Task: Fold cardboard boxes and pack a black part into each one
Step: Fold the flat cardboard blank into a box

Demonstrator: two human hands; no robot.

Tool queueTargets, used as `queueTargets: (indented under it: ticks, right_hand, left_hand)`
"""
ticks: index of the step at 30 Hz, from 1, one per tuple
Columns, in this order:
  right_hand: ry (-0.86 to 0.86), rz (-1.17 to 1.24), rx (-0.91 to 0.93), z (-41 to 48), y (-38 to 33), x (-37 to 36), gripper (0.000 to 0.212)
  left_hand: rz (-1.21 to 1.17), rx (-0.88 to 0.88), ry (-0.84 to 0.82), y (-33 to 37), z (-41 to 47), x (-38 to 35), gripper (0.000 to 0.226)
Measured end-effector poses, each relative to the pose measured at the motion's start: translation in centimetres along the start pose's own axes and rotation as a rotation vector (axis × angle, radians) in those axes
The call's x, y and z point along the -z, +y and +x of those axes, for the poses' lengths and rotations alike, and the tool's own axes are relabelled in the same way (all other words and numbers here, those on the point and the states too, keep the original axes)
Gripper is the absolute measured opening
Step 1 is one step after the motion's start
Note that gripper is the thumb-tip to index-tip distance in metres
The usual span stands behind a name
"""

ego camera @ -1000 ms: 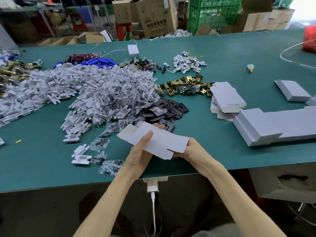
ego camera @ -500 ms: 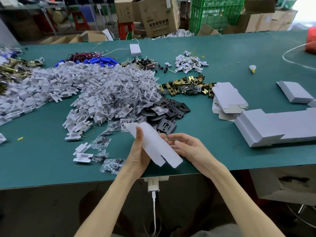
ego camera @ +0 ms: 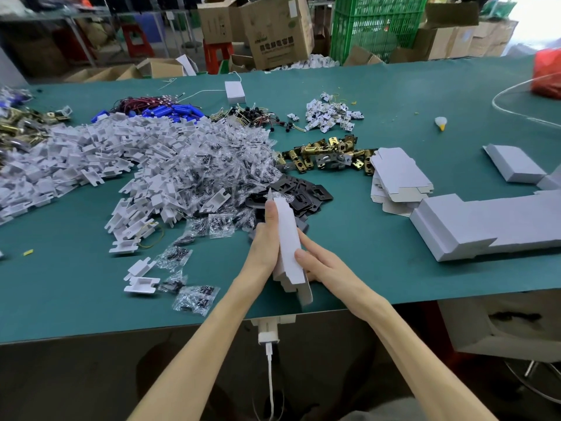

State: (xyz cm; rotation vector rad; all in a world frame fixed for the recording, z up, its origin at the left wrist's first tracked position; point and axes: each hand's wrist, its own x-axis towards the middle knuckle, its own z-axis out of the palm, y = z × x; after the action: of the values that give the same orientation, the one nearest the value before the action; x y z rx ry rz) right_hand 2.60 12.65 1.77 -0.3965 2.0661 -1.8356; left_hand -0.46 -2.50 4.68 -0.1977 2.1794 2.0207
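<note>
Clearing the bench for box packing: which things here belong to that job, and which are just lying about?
Job: box held by left hand and right hand; flat blanks; black parts; folded boxes.
Lying about: brass latches; blue cylinders; wires; small bottle.

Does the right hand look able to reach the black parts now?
Probably yes: the black parts lie uncovered just beyond the white box, but the right hand must first let go of that box.
</note>
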Motion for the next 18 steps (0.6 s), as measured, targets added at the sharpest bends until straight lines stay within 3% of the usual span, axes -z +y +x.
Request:
queueTargets:
  ticks: [2,5,7,12,18]
  right_hand:
    - [0.001,0.053,0.004,-0.1,0.1,0.1,0.058]
    - [0.021,0.116,0.001,0.1,0.3,0.0,0.047]
    - [0.062,0.202,-0.045,0.2,0.5,0.0,0.040]
    - [0.124,0.296,-0.100,0.2,1.1,0.3,0.031]
    - [0.172,0.186,-0.102,0.0,1.1,0.2,0.045]
  left_hand:
    - [0.003,0.004,-0.020,-0.2,0.3,0.0,0.075]
    - [0.030,0.039,-0.065,-1.1,1.1,0.3,0.093]
    - [0.066,0.044,-0.077,-1.6,1.2,0.4,0.090]
    - [0.071,-0.015,-0.016,-2.8,1.3,0.6,0.042]
    - [0.095,-0.085,0.038,-3.4,1.2,0.5,0.021]
